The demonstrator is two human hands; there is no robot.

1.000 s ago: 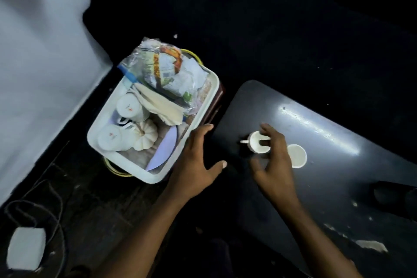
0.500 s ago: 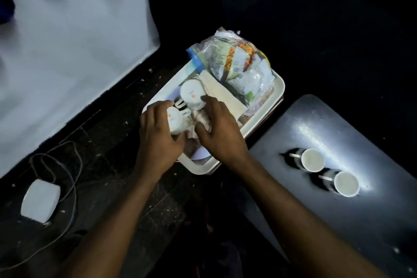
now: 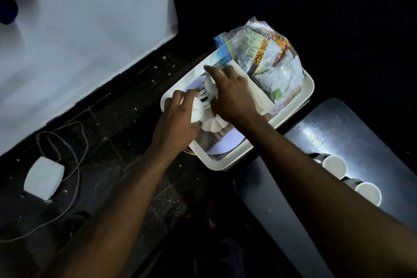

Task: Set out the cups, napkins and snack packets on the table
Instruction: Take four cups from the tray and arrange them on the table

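A white tray [image 3: 228, 163] sits left of the dark table [image 3: 352, 133]. In the tray, my left hand [image 3: 177, 117] grips a white cup [image 3: 198, 110] at the near-left corner. My right hand [image 3: 230, 95] closes over a second white cup [image 3: 209, 84] just behind it; the two handles blur together between the hands. A white pumpkin-shaped piece [image 3: 213, 124] lies under them. Folded napkins [image 3: 257, 95] and a clear bag of snack packets [image 3: 268, 61] fill the tray's far side. Two white cups [image 3: 334, 165] [image 3: 367, 192] stand on the table.
A white power adapter [image 3: 44, 178] with a looping cable [image 3: 74, 142] lies on the dark floor at left. A white sheet [image 3: 79, 29] covers the area at upper left. The tray rests on a dark stand beside the table's left edge.
Both hands left the table, where a second cup was set down, and reached into the tray. Each now closes on a cup there. The camera view shifted left.
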